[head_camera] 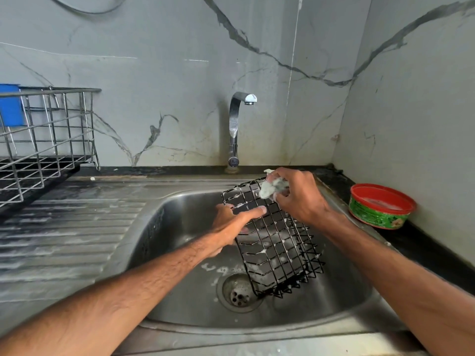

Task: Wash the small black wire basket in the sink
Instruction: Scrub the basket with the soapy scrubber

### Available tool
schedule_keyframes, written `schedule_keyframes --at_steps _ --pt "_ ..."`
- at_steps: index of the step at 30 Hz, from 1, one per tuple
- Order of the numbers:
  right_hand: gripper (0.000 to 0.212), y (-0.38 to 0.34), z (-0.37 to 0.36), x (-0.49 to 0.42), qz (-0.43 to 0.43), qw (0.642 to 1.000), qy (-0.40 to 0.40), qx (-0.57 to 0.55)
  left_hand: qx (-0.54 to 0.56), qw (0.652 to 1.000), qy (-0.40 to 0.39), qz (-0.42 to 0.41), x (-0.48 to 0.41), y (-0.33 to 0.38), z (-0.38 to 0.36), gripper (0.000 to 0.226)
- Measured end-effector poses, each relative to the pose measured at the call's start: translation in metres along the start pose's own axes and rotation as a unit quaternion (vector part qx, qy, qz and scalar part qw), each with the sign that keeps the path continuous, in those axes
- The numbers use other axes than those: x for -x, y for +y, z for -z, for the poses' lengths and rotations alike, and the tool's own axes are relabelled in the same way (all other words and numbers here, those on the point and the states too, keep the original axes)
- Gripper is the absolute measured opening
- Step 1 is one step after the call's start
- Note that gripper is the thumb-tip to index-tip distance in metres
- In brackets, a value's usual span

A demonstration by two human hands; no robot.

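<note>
Two bare forearms reach up from the bottom edge toward the stainless steel sink (pixel 177 255) at the centre of the frame. Both hands meet at the small black wire basket (pixel 279 249), which stands tilted inside the basin, its lower end down beside the drain (pixel 238 292) and its upper end raised toward the back rim. White suds cling to many of its wires.

The left hand (pixel 232 222) holds the basket's left side, thumb stretched across the outer grid and fingers tucked behind the wires. The right hand (pixel 299 197) has its fingers curled around a soapy, pale scrub pad (pixel 271 189) and presses it against the basket's upper corner.

Above them a chrome tap (pixel 235 129) rises against the grey marble wall. At right, a green tub with a red rim (pixel 381 208) sits on the dark desk (pixel 426 249), near the sink's edge. At left, a steel wire dish rack (pixel 45 140) stands beyond the wet ribbed drainboard (pixel 66 227), with a blue holder (pixel 10 105) at its upper left corner
</note>
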State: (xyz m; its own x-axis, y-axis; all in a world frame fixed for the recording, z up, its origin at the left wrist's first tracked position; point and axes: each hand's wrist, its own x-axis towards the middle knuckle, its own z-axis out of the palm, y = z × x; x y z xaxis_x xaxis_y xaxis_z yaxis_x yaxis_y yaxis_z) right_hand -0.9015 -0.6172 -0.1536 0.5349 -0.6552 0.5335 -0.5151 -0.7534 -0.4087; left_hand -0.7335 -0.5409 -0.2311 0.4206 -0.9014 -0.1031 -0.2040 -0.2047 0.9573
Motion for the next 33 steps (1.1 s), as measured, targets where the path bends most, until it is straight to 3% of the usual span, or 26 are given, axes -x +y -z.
schedule_keyframes --at_steps 3,7,17,20,26,33 --pt "0.037 -0.001 0.003 0.001 -0.003 1.000 0.002 -0.006 -0.013 1.000 0.024 -0.015 0.001 0.001 0.008 0.125" --pt "0.033 0.005 0.007 0.001 0.018 1.000 -0.026 0.002 -0.007 0.999 0.044 -0.023 0.004 0.005 0.016 0.086" --pt "0.029 0.016 0.018 -0.002 0.016 0.997 0.053 0.050 0.010 0.998 0.037 -0.052 0.004 0.005 0.020 0.095" --pt "0.048 0.012 0.018 -0.001 0.013 0.996 0.052 0.064 0.014 0.998 0.036 -0.059 0.004 0.003 0.020 0.105" --pt "0.050 -0.013 -0.002 0.003 0.032 0.993 0.012 0.110 0.031 0.997 0.039 -0.059 0.004 0.003 0.021 0.111" --pt "0.019 -0.048 -0.020 0.014 0.124 0.986 -0.081 0.077 0.032 0.997 0.043 -0.058 0.005 0.003 0.021 0.093"
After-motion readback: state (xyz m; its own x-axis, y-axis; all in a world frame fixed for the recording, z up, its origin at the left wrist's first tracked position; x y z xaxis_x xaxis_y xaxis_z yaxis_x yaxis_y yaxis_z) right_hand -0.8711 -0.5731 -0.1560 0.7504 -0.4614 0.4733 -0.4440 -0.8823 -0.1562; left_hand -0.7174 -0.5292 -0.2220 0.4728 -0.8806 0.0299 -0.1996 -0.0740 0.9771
